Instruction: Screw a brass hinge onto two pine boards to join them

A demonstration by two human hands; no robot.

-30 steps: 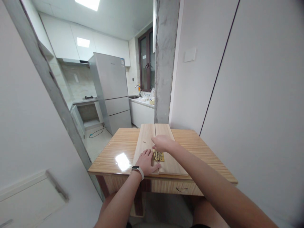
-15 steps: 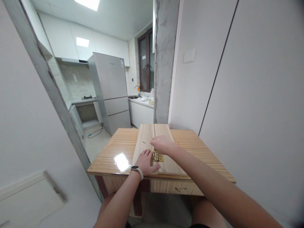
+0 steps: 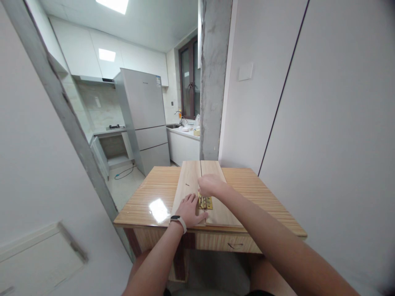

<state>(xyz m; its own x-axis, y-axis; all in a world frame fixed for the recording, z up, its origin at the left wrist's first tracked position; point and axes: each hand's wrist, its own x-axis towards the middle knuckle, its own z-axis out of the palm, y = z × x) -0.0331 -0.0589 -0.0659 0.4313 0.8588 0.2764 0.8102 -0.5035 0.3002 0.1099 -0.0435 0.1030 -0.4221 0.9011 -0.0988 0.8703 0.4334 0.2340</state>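
Observation:
Two pale wooden boards lie side by side on a striped wooden table (image 3: 148, 193): a left board (image 3: 187, 181) and a right board (image 3: 222, 211). A brass hinge (image 3: 206, 202) lies across their seam near the front. My left hand (image 3: 190, 211), with a watch on the wrist, rests flat on the left board beside the hinge, fingers stretched out. My right hand (image 3: 210, 185) hovers just behind the hinge with its fingers curled together in a pinch; what it holds is too small to see. A small dark screw (image 3: 187, 185) lies on the left board.
The table has a drawer (image 3: 234, 245) in front. A concrete pillar (image 3: 212, 78) and a white wall stand behind it. A grey door frame (image 3: 58, 102) slants at the left. Beyond are a fridge (image 3: 145, 119), a counter and a sink.
My right hand has shifted slightly over the hinge area. My left hand has stayed put on the board.

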